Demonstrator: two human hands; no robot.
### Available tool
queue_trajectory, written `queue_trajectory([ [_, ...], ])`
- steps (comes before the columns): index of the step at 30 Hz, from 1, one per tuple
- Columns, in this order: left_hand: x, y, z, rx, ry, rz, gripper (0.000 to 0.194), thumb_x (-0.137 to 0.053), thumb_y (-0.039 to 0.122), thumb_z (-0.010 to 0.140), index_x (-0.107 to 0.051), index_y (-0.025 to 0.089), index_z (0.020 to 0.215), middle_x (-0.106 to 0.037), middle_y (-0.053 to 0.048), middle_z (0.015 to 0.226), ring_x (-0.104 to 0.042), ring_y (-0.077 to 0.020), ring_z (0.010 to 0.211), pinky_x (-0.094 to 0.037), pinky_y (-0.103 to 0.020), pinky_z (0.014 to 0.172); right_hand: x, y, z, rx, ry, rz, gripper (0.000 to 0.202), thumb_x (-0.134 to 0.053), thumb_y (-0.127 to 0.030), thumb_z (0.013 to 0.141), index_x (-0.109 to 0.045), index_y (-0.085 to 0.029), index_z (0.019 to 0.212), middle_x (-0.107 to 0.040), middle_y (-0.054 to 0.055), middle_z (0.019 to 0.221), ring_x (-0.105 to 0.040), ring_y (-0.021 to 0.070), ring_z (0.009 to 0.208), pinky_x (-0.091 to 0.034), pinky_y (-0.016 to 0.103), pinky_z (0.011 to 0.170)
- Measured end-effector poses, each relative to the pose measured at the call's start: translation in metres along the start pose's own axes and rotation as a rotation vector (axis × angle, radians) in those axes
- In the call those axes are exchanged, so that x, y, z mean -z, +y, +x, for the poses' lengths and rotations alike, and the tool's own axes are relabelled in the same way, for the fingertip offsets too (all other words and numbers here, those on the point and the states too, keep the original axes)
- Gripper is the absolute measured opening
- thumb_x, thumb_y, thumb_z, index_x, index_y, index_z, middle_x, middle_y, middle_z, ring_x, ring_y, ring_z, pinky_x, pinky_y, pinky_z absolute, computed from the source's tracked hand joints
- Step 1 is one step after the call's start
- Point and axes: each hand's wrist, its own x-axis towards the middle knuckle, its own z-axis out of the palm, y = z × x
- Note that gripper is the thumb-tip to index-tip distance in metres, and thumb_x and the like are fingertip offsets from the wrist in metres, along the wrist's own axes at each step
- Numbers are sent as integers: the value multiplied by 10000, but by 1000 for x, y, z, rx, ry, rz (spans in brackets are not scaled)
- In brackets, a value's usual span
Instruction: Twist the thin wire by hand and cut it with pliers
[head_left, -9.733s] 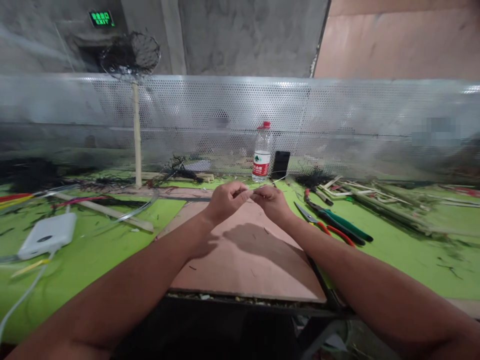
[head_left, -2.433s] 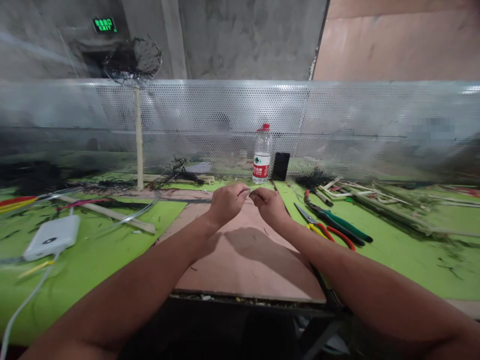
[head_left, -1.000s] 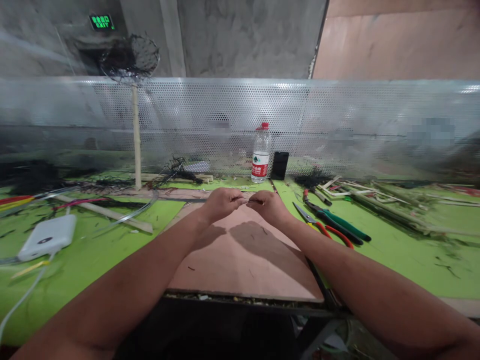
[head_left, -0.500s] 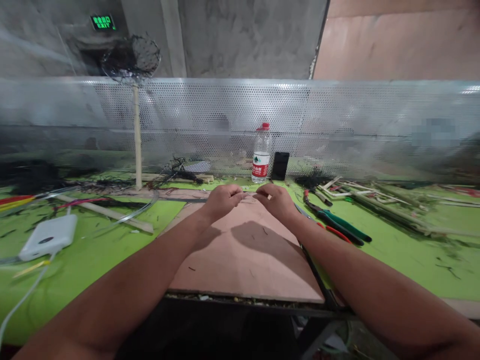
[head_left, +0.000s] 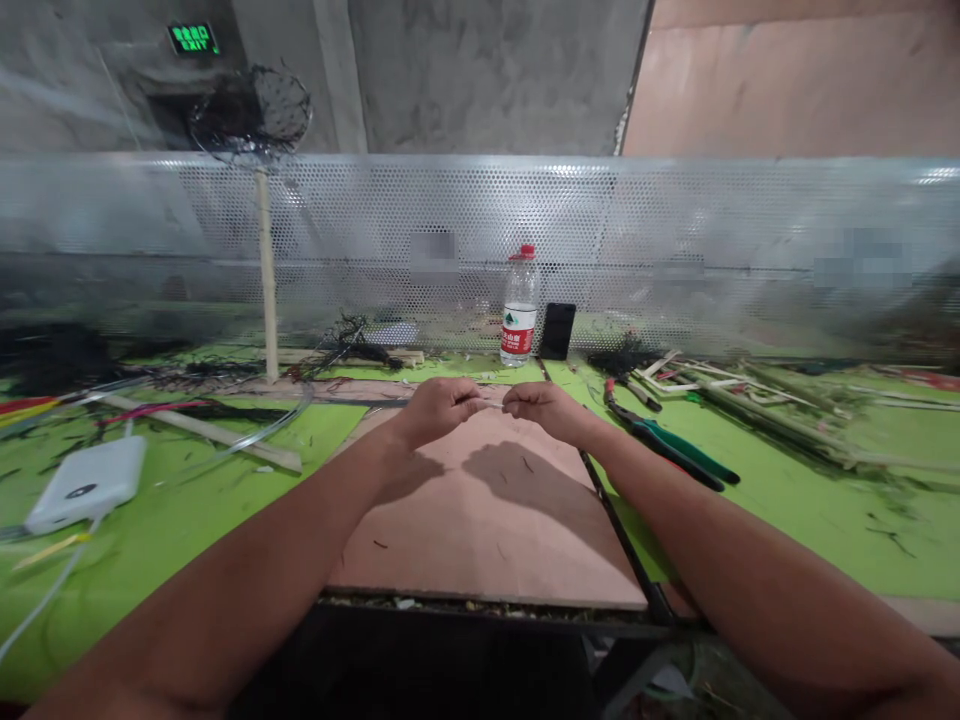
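A perforated metal screen (head_left: 465, 200) spans the frame's upper half behind a brown board (head_left: 480, 560), green-handled pliers (head_left: 688, 448) at right and a capped clear bottle (head_left: 518, 335), fill level unclear, just above centre. Mid-frame, left hand (head_left: 439, 408) and right hand (head_left: 546, 408) pinch a thin pale strip (head_left: 491, 404) between them.
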Motion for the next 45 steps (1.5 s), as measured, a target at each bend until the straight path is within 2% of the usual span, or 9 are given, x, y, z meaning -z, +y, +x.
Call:
queue_trajectory([
  [4, 3, -3, 1, -37, -65, -18, 320, -476, 398, 835, -597, 151, 670, -532, 20, 580, -435, -85, 540, -283, -193, 518, 2, -4, -1, -17, -90, 75, 137, -544, -286, 777, -612, -167, 771, -575, 16, 768, -510, 130, 724, -403, 248, 688],
  [11, 8, -1, 0, -34, -95, -44, 331, -466, 413, 845, -652, 152, 765, -592, 0, 641, -489, -96, 594, -316, -195, 554, -2, -12, -2, 28, -71, -37, 202, -508, -306, 816, -618, -137, 796, -593, 46, 792, -520, 142, 746, -408, 264, 705],
  [16, 8, 0, -1, -49, -94, 28, 314, -489, 389, 838, -639, 154, 694, -600, 1, 644, -481, -90, 582, -298, -200, 551, -2, -16, -4, 0, -92, -101, 248, -500, -337, 831, -645, -139, 801, -597, 31, 734, -504, 132, 687, -401, 243, 634],
  [21, 4, 1, -1, -82, -172, 73, 294, -474, 367, 851, -672, 178, 743, -642, -1, 684, -505, -97, 600, -299, -209, 564, -6, -12, -4, 12, -131, -90, 212, -490, -249, 831, -658, -146, 909, -650, 43, 821, -549, 130, 737, -421, 239, 686],
  [27, 2, 4, -2, -64, -259, 1, 255, -489, 350, 851, -691, 196, 829, -678, 4, 742, -546, -96, 622, -329, -201, 580, -7, -8, -5, 103, -193, -140, 183, -490, -200, 818, -663, -151, 855, -653, 46, 776, -564, 131, 715, -429, 241, 674],
  [35, 1, -3, -6, -80, -205, 12, 240, -505, 356, 843, -699, 220, 880, -698, 1, 803, -583, -116, 718, -350, -209, 623, -9, -15, -5, 89, -152, -217, 192, -468, -233, 852, -644, -168, 815, -645, 51, 766, -575, 142, 708, -435, 246, 650],
  [39, -1, -7, -6, -57, -254, -25, 235, -501, 334, 841, -688, 244, 950, -704, 11, 896, -594, -121, 766, -354, -205, 624, -14, -11, -7, 88, -117, -304, 211, -444, -231, 865, -647, -177, 885, -658, 65, 839, -592, 159, 766, -442, 266, 695],
  [43, -5, -9, -5, -15, -293, 12, 255, -505, 384, 828, -695, 218, 863, -698, 4, 798, -575, -121, 693, -322, -213, 563, -16, -6, -6, 67, -165, -346, 200, -492, -292, 853, -653, -179, 886, -663, 60, 815, -597, 156, 725, -443, 260, 663],
  [45, -6, -8, -4, 1, -279, 43, 268, -500, 400, 829, -691, 212, 832, -690, 2, 771, -563, -120, 676, -302, -216, 547, -17, -5, -4, 61, -135, -360, 190, -514, -303, 841, -656, -178, 828, -664, 52, 776, -599, 151, 695, -440, 250, 637],
])
